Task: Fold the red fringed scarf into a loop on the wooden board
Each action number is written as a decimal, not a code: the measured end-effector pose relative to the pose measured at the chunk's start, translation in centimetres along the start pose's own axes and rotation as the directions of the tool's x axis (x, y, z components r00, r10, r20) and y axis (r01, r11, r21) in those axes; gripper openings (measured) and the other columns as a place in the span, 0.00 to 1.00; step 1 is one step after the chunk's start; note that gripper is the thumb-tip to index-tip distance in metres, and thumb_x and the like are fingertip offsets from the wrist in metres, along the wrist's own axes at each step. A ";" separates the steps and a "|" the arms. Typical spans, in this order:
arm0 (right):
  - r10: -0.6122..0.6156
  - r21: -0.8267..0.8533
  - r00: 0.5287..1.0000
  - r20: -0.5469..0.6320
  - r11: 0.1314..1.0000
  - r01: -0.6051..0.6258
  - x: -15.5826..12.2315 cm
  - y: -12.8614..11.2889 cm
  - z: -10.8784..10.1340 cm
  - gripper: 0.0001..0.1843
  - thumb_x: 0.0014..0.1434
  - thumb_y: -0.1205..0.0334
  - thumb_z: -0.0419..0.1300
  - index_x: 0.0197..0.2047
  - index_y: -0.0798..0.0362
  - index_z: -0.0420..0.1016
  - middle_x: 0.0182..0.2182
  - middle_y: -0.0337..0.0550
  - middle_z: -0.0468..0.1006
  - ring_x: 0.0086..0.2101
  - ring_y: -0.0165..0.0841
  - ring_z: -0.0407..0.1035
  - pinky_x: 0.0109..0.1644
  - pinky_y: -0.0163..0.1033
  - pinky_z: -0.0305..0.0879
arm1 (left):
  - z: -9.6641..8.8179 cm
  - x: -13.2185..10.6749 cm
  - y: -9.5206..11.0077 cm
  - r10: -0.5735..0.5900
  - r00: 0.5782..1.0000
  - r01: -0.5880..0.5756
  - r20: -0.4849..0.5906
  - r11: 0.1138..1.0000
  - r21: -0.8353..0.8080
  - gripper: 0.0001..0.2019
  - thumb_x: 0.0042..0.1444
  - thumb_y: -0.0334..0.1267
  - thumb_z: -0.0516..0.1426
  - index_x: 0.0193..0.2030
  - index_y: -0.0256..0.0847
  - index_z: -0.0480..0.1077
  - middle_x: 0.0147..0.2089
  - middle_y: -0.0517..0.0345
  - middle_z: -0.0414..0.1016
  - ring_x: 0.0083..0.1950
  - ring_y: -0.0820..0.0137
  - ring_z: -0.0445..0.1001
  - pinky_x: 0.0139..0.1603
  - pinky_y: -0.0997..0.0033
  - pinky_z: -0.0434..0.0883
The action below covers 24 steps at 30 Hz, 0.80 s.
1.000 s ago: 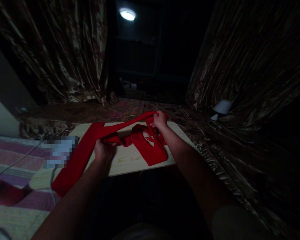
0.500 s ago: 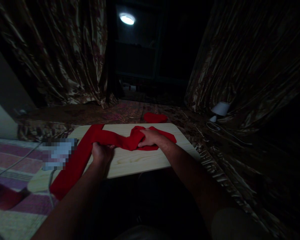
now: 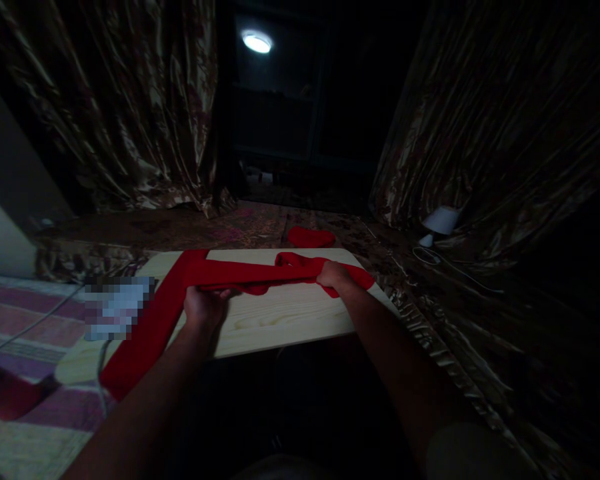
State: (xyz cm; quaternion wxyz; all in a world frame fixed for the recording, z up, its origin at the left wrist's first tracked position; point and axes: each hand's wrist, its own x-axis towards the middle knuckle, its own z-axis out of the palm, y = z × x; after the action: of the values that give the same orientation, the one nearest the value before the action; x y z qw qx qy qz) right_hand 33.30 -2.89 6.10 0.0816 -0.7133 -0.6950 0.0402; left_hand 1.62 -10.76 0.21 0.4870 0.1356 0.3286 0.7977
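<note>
A long red cloth strip (image 3: pixel 265 274) is pulled taut across a pale wooden tabletop (image 3: pixel 280 320). My left hand (image 3: pixel 205 307) grips its lower edge near the left, thumb and fingers closed under the fabric. At the right, my right hand (image 3: pixel 334 275) is closed on the strip, with loose folds bunched around and beyond it. A wider red cloth band (image 3: pixel 147 333) runs diagonally down the tabletop's left side, meeting the strip near my left hand. Whether band and strip are one piece I cannot tell.
Behind the tabletop lies a folded red cloth (image 3: pixel 311 237). A pixelated object (image 3: pixel 117 308) with a cord sits at the left edge, over striped fabric (image 3: pixel 55 333). A small white lamp (image 3: pixel 441 220) stands at right, and patterned curtains (image 3: pixel 170 100) hang behind.
My right hand has moved right with the cloth, closing on it and drawing the sagging strip straight. My left hand stays nearly in place.
</note>
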 end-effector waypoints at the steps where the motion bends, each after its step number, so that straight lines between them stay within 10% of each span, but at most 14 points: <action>1: 0.049 0.012 0.998 -0.028 0.999 -0.049 0.2 0.7 -0.1 0.22 0.49 0.61 0.68 0.47 0.61 0.81 0.42 0.67 0.82 0.44 0.51 0.79 0.43 0.42 0.73 | -0.1 0.1 -0.1 -0.004 1.000 0.004 0.001 1.000 -0.011 0.18 0.63 0.39 0.46 0.53 0.43 0.74 0.38 0.51 0.79 0.28 0.67 0.74 0.27 0.67 0.75; 9: 0.337 0.558 0.922 -0.188 0.809 -0.182 1.3 0.1 0.2 0.22 0.58 0.67 0.52 0.55 0.57 0.73 0.40 0.55 0.82 0.38 0.41 0.79 0.39 0.38 0.72 | -0.1 0.1 -0.1 0.005 1.000 -0.005 0.018 0.999 -0.034 0.15 0.63 0.39 0.48 0.47 0.43 0.75 0.31 0.56 0.76 0.27 0.67 0.74 0.28 0.66 0.76; 15: 0.322 0.442 0.704 -0.633 0.897 -0.013 -0.1 -1.8 -1.4 0.26 0.55 0.74 0.48 0.57 0.59 0.65 0.58 0.63 0.66 0.58 0.41 0.64 0.61 0.41 0.60 | 0.0 -0.1 0.0 -0.004 1.000 0.004 0.014 1.000 -0.018 0.16 0.64 0.43 0.47 0.46 0.43 0.75 0.32 0.54 0.76 0.29 0.66 0.74 0.29 0.67 0.75; 24: -0.048 0.167 0.924 -0.379 0.979 0.119 -1.1 -0.1 -0.4 0.12 0.63 0.63 0.52 0.49 0.52 0.70 0.43 0.50 0.77 0.44 0.40 0.72 0.51 0.40 0.65 | -0.4 0.7 -0.3 -0.003 0.999 0.003 -0.040 1.000 -0.017 0.19 0.64 0.47 0.47 0.53 0.44 0.73 0.37 0.52 0.78 0.27 0.67 0.73 0.27 0.65 0.74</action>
State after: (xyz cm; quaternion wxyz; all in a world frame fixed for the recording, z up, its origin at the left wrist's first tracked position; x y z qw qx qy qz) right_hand 33.25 -3.97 6.44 0.2803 -0.6666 -0.6899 -0.0348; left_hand 1.23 -10.18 -0.35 0.4827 0.1149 0.3316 0.8024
